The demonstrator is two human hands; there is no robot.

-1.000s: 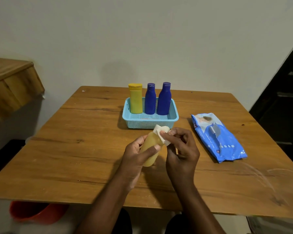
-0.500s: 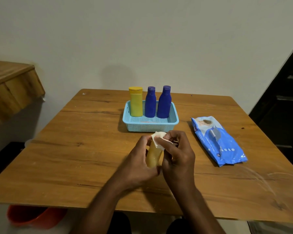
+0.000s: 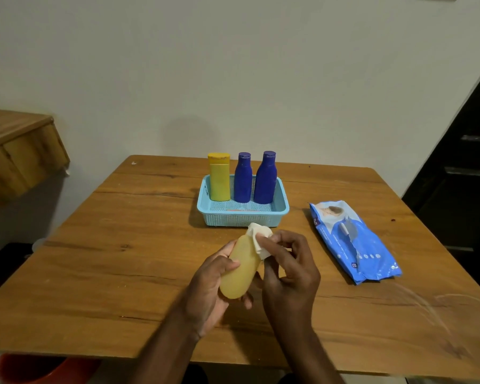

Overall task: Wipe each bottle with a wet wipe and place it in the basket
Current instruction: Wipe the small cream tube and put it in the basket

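pale bottle's cap [image 3: 257,231] hidden under wet wipe [image 3: 259,241], red bucket [image 3: 39,370] cut off by table edge

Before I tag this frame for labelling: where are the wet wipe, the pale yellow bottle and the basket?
wet wipe [image 3: 258,239]: head view, crumpled middle.
pale yellow bottle [image 3: 240,273]: head view, body.
basket [image 3: 241,219]: head view, front wall.

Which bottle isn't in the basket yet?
The pale yellow bottle, held tilted in the left hand while the right hand rubs its top with the wipe. The other three stand upright in the basket.
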